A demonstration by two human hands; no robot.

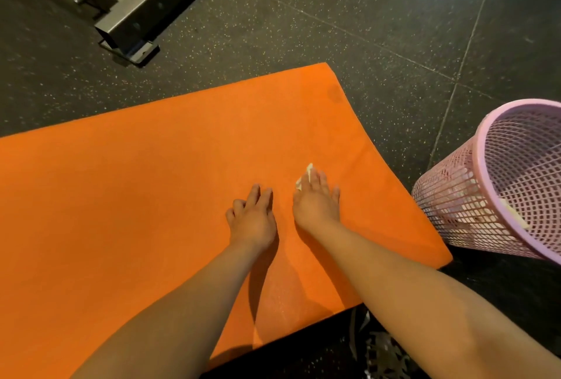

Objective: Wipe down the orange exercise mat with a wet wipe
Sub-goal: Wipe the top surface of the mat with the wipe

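The mat (151,181) lies flat on the dark speckled floor (349,14), its far right corner toward a metal frame (133,14). Both hands rest on its right half, side by side and just apart.

The right hand (317,199) lies palm down with its fingers (319,180) straight and close together, pressing the wipe (307,174) against the mat. Only a pale bunched edge of the wipe shows past the fingertips; the rest is hidden under the hand. A flat palm like this likely spreads pressure over the cloth so it drags evenly.

The left hand (252,214) holds nothing. Its fingers (258,193) are loosely bent and slightly spread, tips touching the mat, probably to prop the person's weight and keep the mat from sliding under the stroke.

A pink mesh bin (446,193) stands just beside the mat's right edge, tilted in this wide view, with white scraps inside. It seems placed within reach for used wipes. I judge the wiping under way, with much of the left side not yet reached.
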